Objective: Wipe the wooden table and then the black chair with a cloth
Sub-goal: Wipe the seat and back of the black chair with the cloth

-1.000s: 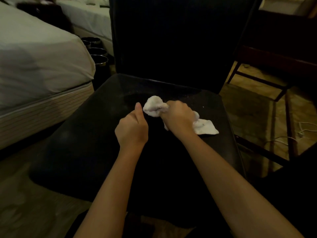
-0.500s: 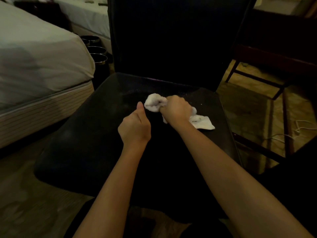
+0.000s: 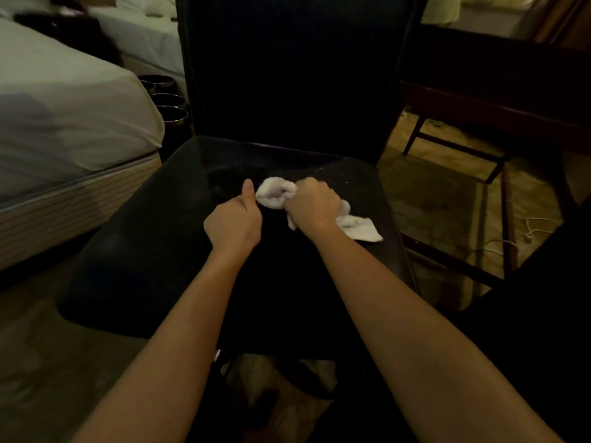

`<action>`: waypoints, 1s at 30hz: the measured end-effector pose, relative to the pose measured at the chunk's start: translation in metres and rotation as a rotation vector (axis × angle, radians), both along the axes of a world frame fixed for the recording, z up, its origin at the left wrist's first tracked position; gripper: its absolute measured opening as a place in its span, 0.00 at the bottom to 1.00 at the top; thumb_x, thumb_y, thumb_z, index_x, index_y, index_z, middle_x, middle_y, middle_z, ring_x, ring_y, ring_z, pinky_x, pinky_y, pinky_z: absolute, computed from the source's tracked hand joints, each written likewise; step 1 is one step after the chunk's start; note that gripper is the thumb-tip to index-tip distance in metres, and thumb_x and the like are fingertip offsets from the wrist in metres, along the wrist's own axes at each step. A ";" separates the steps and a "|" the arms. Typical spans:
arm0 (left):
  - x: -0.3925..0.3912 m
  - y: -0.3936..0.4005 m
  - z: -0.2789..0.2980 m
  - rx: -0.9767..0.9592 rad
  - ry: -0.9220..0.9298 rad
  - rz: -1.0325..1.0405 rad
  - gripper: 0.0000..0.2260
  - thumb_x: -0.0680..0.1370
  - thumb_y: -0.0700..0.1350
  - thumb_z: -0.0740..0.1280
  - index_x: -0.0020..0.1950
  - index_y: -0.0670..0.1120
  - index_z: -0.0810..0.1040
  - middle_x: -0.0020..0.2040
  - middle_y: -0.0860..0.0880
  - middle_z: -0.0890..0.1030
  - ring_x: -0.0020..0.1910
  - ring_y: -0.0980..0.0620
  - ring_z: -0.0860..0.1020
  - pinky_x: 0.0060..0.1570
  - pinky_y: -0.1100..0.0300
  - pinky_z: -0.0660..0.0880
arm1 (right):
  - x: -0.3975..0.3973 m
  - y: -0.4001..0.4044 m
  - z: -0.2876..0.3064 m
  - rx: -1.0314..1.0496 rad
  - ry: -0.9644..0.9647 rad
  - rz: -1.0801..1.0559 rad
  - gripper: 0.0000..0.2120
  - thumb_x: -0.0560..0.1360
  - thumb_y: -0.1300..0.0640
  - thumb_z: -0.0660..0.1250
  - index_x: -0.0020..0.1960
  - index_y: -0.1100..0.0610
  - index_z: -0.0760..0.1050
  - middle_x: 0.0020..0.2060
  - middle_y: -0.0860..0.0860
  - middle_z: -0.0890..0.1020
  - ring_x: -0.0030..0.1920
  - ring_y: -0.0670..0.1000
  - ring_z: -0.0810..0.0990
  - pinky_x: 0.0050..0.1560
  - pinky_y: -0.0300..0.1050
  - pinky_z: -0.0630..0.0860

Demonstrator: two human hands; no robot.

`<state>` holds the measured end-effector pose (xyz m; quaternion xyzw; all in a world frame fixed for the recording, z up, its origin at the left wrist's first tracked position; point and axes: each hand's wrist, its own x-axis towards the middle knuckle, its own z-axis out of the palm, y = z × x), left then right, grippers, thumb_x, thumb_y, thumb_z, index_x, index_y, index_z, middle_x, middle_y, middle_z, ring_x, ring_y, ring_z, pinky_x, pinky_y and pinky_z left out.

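We hold the white cloth in our right hand, fingers curled around its bunched middle, so one end sticks out to the left and the other end lies flat on the seat toward the right edge. The cloth rests on the black chair, near the back edge of the seat, below the tall backrest. Our left hand is closed in a fist with the thumb up, holding nothing, just beside the cloth. A bed stands at the left
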<state>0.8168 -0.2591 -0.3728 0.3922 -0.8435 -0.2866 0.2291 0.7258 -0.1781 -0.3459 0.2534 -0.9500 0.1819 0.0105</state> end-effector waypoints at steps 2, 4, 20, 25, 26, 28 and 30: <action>-0.002 0.003 0.005 0.018 -0.126 -0.046 0.31 0.81 0.58 0.40 0.49 0.42 0.78 0.47 0.41 0.80 0.49 0.44 0.76 0.53 0.49 0.69 | -0.005 -0.010 -0.004 -0.018 0.025 -0.009 0.06 0.68 0.57 0.70 0.44 0.55 0.77 0.37 0.51 0.82 0.40 0.54 0.80 0.36 0.44 0.68; -0.002 0.007 0.004 0.007 -0.217 -0.041 0.30 0.81 0.58 0.39 0.62 0.42 0.74 0.58 0.39 0.77 0.59 0.41 0.73 0.61 0.46 0.64 | 0.005 0.000 -0.009 -0.011 0.050 0.010 0.04 0.69 0.56 0.68 0.43 0.54 0.77 0.35 0.50 0.81 0.40 0.53 0.80 0.37 0.44 0.68; -0.017 0.095 0.003 -0.256 -0.047 -0.173 0.11 0.79 0.49 0.59 0.57 0.45 0.72 0.54 0.46 0.76 0.53 0.47 0.74 0.54 0.51 0.70 | 0.050 0.156 -0.025 -0.031 0.303 -0.095 0.11 0.76 0.49 0.59 0.48 0.52 0.77 0.43 0.51 0.77 0.39 0.53 0.75 0.37 0.43 0.60; -0.020 0.090 -0.013 -0.220 0.000 -0.234 0.07 0.79 0.46 0.60 0.50 0.46 0.75 0.44 0.49 0.77 0.45 0.51 0.75 0.52 0.53 0.71 | -0.003 0.147 -0.024 -0.081 0.217 -0.190 0.11 0.75 0.50 0.58 0.41 0.51 0.77 0.36 0.50 0.75 0.36 0.53 0.74 0.38 0.45 0.68; -0.021 0.093 -0.014 -0.226 0.009 -0.227 0.06 0.79 0.46 0.60 0.49 0.46 0.75 0.44 0.49 0.77 0.45 0.51 0.75 0.52 0.53 0.71 | -0.019 0.141 -0.019 -0.075 0.151 -0.240 0.10 0.74 0.50 0.58 0.42 0.51 0.78 0.37 0.50 0.77 0.39 0.54 0.76 0.40 0.47 0.70; -0.025 0.099 -0.014 -0.273 0.006 -0.218 0.07 0.79 0.46 0.60 0.50 0.46 0.75 0.44 0.49 0.77 0.45 0.50 0.74 0.51 0.54 0.70 | -0.044 0.131 -0.011 -0.120 0.089 -0.309 0.09 0.73 0.50 0.60 0.42 0.51 0.77 0.37 0.50 0.79 0.42 0.54 0.78 0.41 0.46 0.70; -0.027 0.103 -0.014 -0.288 -0.012 -0.215 0.08 0.80 0.46 0.59 0.51 0.45 0.75 0.46 0.47 0.77 0.47 0.49 0.74 0.51 0.53 0.69 | -0.050 0.129 -0.010 -0.101 0.104 -0.299 0.08 0.73 0.49 0.61 0.42 0.51 0.77 0.37 0.50 0.78 0.41 0.52 0.77 0.39 0.46 0.66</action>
